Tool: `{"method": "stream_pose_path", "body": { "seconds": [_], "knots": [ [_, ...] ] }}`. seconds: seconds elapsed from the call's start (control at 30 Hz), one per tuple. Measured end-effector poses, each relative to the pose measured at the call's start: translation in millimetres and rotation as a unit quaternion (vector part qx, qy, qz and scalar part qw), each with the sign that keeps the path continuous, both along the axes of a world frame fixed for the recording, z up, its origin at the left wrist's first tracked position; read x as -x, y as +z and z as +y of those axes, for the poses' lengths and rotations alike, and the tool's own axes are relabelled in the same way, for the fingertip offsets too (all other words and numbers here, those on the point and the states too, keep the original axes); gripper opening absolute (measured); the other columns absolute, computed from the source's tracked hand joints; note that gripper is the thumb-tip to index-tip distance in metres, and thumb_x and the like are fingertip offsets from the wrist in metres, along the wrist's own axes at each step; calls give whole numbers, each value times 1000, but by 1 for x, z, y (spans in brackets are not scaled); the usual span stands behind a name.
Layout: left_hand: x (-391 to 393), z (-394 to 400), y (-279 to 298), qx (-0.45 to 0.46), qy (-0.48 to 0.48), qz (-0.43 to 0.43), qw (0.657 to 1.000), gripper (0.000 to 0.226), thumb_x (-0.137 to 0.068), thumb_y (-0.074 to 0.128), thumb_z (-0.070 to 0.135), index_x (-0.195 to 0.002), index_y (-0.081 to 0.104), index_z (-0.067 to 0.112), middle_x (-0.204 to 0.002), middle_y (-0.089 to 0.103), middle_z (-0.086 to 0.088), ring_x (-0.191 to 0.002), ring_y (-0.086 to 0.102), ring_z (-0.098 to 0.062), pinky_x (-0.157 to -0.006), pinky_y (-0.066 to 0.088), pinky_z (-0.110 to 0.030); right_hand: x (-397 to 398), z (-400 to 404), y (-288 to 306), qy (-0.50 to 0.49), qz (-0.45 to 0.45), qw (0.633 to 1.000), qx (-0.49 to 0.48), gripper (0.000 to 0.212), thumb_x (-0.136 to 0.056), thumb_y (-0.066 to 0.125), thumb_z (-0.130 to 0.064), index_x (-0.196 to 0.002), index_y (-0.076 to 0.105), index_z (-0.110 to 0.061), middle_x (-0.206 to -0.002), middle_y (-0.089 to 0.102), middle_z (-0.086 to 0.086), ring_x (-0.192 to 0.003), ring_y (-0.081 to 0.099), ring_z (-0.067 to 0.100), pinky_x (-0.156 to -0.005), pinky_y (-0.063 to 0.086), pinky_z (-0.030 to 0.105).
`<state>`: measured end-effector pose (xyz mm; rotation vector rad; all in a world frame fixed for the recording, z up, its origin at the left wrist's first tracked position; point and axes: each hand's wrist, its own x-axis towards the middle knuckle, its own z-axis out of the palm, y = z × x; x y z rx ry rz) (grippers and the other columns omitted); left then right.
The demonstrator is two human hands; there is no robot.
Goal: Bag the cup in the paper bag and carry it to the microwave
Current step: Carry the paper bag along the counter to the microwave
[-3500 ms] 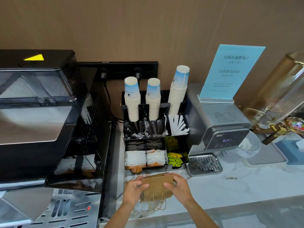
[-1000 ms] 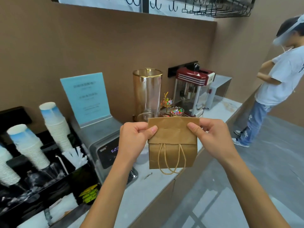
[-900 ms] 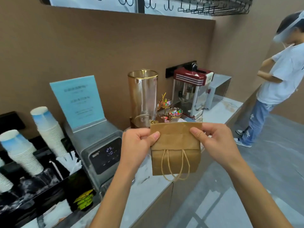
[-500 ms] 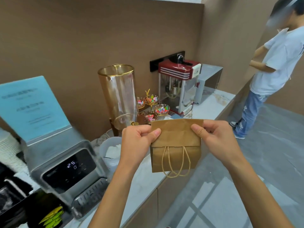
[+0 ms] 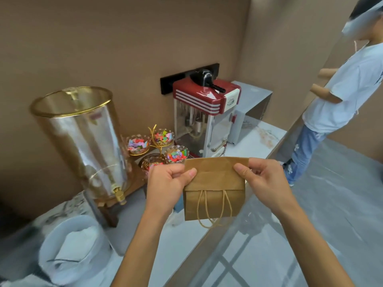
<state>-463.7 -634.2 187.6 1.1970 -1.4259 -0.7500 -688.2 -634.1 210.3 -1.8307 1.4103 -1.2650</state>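
Fingers [image 5: 189, 175] still pinch paper bag [image 5: 214, 189]; microwave [image 5: 251, 104] nearer.

The paper bag [image 5: 214, 189], which lay on the table [image 5: 182, 241] in front of the cup organiser at the start, is now lifted clear and held in the air past the table's edge. The view has swung rightward: the coffee machine, cup stacks, blue sign and grey dispenser have dropped out of sight, while the glass drink dispenser [image 5: 80, 141], candy bowls [image 5: 157, 145], red popcorn machine [image 5: 206, 112], microwave [image 5: 251, 108] and a standing person [image 5: 339, 96] have come in and drawn nearer.
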Motion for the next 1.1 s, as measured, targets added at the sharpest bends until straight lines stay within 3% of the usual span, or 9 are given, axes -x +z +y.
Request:
{"method": "stream_pose_path", "body": {
  "seconds": [0.1, 0.2, 0.27, 0.33, 0.53, 0.73, 0.87, 1.0, 1.1],
  "knots": [
    [19, -34, -3, -6, -14, -6, 1000, 45, -86, 73, 10, -55, 49, -11, -50, 42, -18, -55, 37, -17, -55, 33, -34, 20, -33, -5, -2, 5, 1000, -17, 26, -91, 68, -15, -70, 75, -30, -60, 70, -24, -58, 63, -5, -58, 45, 8],
    [39, -67, -9, -26, -19, -7, 999, 41, -87, 73, 12, -63, 57, -16, -56, 53, -31, -58, 42, -21, -58, 38, -36, 42, -69, -12, -16, 3, 999, -40, 14, -91, 68, -18, -86, 81, -15, -77, 79, -5, -75, 73, 17, -72, 58, 36],
    [54, -89, -13, -32, -7, -12, 999, 46, -86, 74, 10, -52, 48, -7, -48, 39, -18, -54, 34, -17, -56, 31, -30, 57, -93, -15, -7, 7, 999, -42, 16, -91, 68, -19, -84, 79, -10, -74, 77, 2, -72, 70, 27, -71, 58, 44],
    [71, -109, -14, -39, 1, -14, 999, 52, -86, 74, 8, -48, 39, 1, -48, 31, -2, -52, 28, -12, -53, 26, -27, 74, -118, -18, 1, 17, 999, -41, 20, -91, 68, -20, -75, 77, -10, -63, 71, 2, -60, 60, 24, -62, 53, 39],
    [134, -169, -24, -52, 16, 5, 999, 50, -83, 74, 18, -48, 42, 2, -48, 31, 0, -52, 28, -11, -53, 25, -26, 134, -188, -22, 60, 0, 998, -29, 29, -92, 67, -11, -72, 72, -32, -54, 64, -28, -54, 59, -7, -56, 40, 3],
    [217, -219, -31, -53, 74, 6, 996, 58, -85, 75, 7, -47, 32, 8, -48, 22, 9, -49, 19, -8, -48, 17, -24, 215, -262, -23, 116, 9, 992, -38, 35, -91, 67, -11, -66, 71, -33, -51, 62, -25, -52, 57, -6, -54, 38, 3],
    [267, -250, -35, -80, 105, 36, 991, 44, -86, 74, 9, -46, 57, 15, -42, 41, 12, -46, 34, -6, -49, 31, -20, 263, -307, -21, 135, 30, 989, -45, 32, -91, 67, -13, -67, 72, -34, -51, 62, -27, -52, 57, -7, -51, 39, 4],
    [306, -279, -36, -90, 114, 49, 988, 27, -87, 74, 15, -70, 70, -6, -57, 61, -29, -59, 49, -18, -63, 41, -31, 303, -348, -29, 140, 46, 987, -67, 18, -90, 69, -27, -80, 80, -18, -73, 76, -5, -65, 63, 5, -66, 52, 26],
    [329, -306, -43, -90, 115, 39, 988, 42, -86, 75, 18, -68, 60, -16, -54, 52, -22, -59, 43, -19, -64, 39, -32, 328, -376, -37, 148, 35, 985, -77, 17, -90, 69, -24, -77, 79, -19, -71, 75, -7, -60, 60, 1, -62, 50, 20]
  ]
}}
